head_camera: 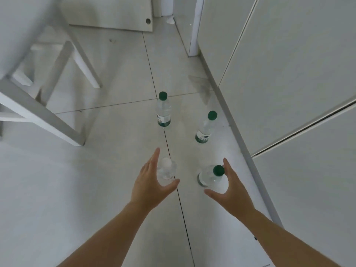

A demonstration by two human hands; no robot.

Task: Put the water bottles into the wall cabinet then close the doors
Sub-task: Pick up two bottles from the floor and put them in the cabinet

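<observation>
**Both hands spread over the two nearest bottles**

We look down on a pale tiled floor (107, 189) that fills most of the frame. Along the right side we see white cabinet doors (289, 74), closed, with dark gaps between the panels. In the upper left stands a white table frame (63, 60), its legs splayed on the tiles.

Our two bare forearms reach in from the bottom edge. Our left hand (152, 185) is spread wide, thumb apart from the fingers, cupped around the clear bottle with the white cap (166, 168) at lower centre; whether it touches the bottle we cannot tell. Our right hand (229, 191) is likewise wide open beside the near green-capped bottle (209, 177), fingers just by the cap, thumb stretched below; it holds nothing.

Higher in the frame, two more green-capped bottles stand upright on the floor: one at the centre (163, 110) on a tile joint, the other (206, 128) to its right, near the cabinet base.
</observation>
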